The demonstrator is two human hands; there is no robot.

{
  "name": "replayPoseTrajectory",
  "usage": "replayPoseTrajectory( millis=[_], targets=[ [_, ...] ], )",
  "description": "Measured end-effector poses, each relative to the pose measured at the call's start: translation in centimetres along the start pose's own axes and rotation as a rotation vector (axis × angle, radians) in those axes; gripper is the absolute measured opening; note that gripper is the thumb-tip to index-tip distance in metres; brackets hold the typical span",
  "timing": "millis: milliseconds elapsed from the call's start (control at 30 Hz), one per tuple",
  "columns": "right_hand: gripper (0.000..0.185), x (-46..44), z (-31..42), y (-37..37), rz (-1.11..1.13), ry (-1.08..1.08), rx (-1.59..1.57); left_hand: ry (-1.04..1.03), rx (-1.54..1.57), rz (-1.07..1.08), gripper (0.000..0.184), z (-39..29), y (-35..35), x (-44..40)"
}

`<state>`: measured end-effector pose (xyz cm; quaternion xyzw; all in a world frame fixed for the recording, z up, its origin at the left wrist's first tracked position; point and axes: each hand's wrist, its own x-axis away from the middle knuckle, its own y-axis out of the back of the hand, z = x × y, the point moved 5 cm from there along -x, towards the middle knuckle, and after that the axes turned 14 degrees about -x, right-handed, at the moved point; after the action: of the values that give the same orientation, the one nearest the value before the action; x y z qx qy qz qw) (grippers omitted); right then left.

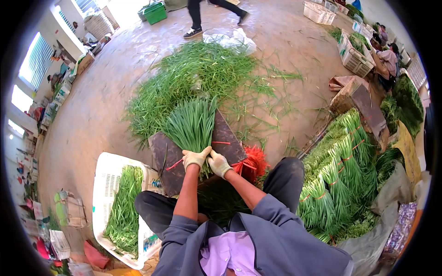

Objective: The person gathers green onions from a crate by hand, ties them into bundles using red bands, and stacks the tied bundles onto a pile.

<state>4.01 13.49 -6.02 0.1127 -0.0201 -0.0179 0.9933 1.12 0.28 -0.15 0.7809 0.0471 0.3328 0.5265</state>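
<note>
Both my hands wear pale gloves and close round the lower end of a thick bundle of green stalks (191, 124), which fans out away from me over a dark board (225, 131). My left hand (195, 158) wraps the bundle from the left, and my right hand (218, 163) presses on its right side, thumbs close together. Under the bundle, a red tie (222, 142) shows on the right and another (174, 164) on the left. A bunch of red ties (252, 161) hangs at the board's right edge.
Loose greens (202, 64) lie beyond the board. A white basket (99, 198) of greens stands at left. Tied bundles (338, 184) are stacked at right, near a brown block (361, 103). A person's legs (194, 18) show at the top; others sit at upper right.
</note>
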Motion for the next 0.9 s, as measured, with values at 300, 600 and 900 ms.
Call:
replayPoseTrajectory(
  millis=[300,600,900],
  targets=[
    [0.069,0.8,-1.3,1.9,0.017,-0.046,-0.396,0.003,-0.184,-0.155,0.116,-0.9,-0.7,0.4],
    [0.029,2.2,-1.6,4.4,-0.117,-0.117,-0.073,0.016,-0.177,-0.128,0.111,-1.0,-0.2,1.1],
    [0.02,4.9,2.5,3.2,0.031,0.307,0.342,0.021,-0.145,-0.202,0.114,-0.6,-0.4,1.3]
  ],
)
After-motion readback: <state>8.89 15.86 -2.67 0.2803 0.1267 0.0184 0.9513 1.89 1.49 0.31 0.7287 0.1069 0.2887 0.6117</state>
